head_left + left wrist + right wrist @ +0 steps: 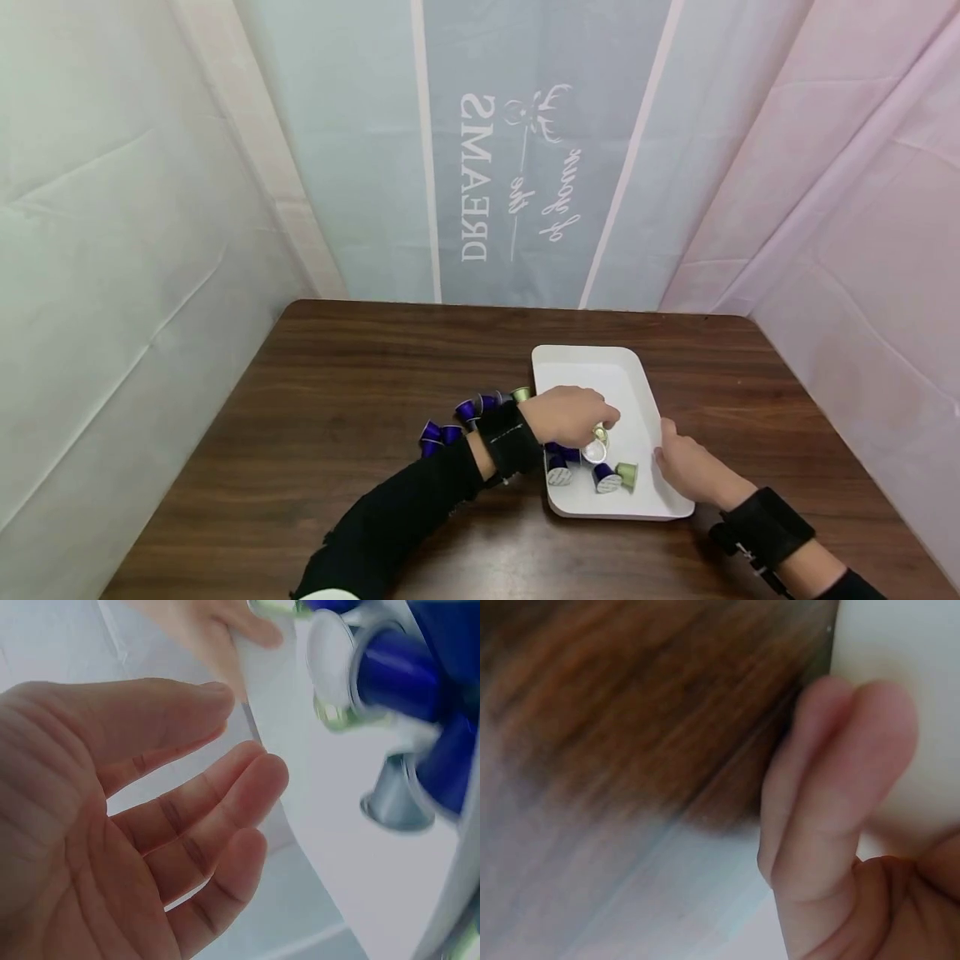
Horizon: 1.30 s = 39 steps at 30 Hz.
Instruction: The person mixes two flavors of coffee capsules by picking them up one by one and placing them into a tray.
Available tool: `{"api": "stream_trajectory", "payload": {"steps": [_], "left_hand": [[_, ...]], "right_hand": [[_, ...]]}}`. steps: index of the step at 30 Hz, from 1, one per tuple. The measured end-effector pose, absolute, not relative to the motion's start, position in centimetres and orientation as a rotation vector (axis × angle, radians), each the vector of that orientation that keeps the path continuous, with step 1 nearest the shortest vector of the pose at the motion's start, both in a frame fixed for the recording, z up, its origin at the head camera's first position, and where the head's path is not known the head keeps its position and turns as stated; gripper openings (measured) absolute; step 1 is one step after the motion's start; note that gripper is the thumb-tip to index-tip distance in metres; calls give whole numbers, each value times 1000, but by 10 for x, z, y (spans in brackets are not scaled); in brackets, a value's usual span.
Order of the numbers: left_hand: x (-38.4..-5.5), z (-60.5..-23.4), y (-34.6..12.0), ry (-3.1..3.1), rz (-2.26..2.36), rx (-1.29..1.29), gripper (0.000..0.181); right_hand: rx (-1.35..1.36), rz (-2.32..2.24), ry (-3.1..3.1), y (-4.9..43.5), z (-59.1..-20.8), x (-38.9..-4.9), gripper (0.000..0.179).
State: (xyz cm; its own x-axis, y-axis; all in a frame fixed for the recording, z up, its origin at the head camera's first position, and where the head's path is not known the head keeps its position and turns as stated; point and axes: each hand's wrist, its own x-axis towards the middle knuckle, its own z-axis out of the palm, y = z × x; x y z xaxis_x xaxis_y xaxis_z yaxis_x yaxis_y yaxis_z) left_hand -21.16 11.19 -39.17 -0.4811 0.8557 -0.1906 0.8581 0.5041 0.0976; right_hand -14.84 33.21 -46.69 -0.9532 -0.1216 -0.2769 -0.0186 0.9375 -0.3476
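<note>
My left hand (570, 415) reaches over the white tray (622, 371), palm and loosely bent fingers showing in the left wrist view with nothing between them. Just below its fingertips lie a green coffee capsule (601, 433) and a capsule with a white lid (595, 452). Nearer the tray's front are dark blue capsules (604, 477) and another green capsule (627, 475). A grey-blue capsule (399, 796) also shows in the left wrist view. At the tray's right side, my right hand (693, 467) grips the rim; the right wrist view shows its fingers (840, 772) against the white wall.
Left of the tray, several blue capsules (431, 435) and a green one (521, 393) lie on the brown wooden table (360, 375), partly behind the left wrist. Pale cloth (540, 167) with printed lettering hangs behind the table, and more cloth hangs along both sides.
</note>
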Motion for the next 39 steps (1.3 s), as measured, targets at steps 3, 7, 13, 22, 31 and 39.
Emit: {"api": "stream_trajectory", "payload": {"steps": [3,7,13,22,31,39], "left_hand": [[-220,-388,97,2564,5,1449,23],[-233,-381,68,2580,54,1395,21],[-249,-378,19,2599,167,1279,20],[-252,-398,-46,2632,241,1035,19],[-243,-419,-78,2587,314,873,19],[-246,-430,-86,2577,299,820,21]], "right_hand": [[-104,-492,2798,333,-468,-148,51],[-115,-496,2802,333,-470,-148,51],[-111,-503,2808,332,-469,-149,50],[-135,-490,2815,332,-467,-148,48],[-133,-483,2810,331,-468,-148,50],[-119,-490,2798,332,-466,-150,49]]}}
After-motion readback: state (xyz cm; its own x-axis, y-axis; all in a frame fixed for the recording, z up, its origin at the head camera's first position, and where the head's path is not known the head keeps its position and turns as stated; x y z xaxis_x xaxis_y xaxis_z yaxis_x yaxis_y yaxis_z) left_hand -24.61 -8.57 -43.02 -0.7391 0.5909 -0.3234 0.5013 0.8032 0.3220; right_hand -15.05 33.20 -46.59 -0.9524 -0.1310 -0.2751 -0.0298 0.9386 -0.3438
